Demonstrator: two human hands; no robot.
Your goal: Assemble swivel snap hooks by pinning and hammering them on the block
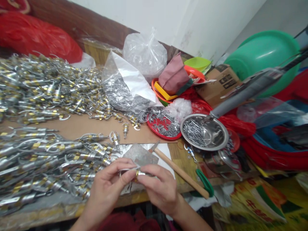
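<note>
My left hand (113, 184) and my right hand (160, 186) meet above the table's front edge, both pinching one small silver and brass metal fitting (138, 173). Fingers cover much of the fitting. Just behind them lies a flat grey metal plate (141, 155) on white paper. A hammer (180, 173) with a wooden handle rests to the right of the plate. Many similar fittings (43, 154) are heaped on the left, close to my left hand. A few single fittings (125, 130) lie on the brown cardboard behind the plate.
A larger pile of fittings (53, 83) fills the back left. Small metal parts sit in a clear bag (122, 93), a red tray (166, 136) and a steel bowl (225, 141). A grey tube (247, 91) slants in above the bowl. A green basin (264, 57) stands at back right.
</note>
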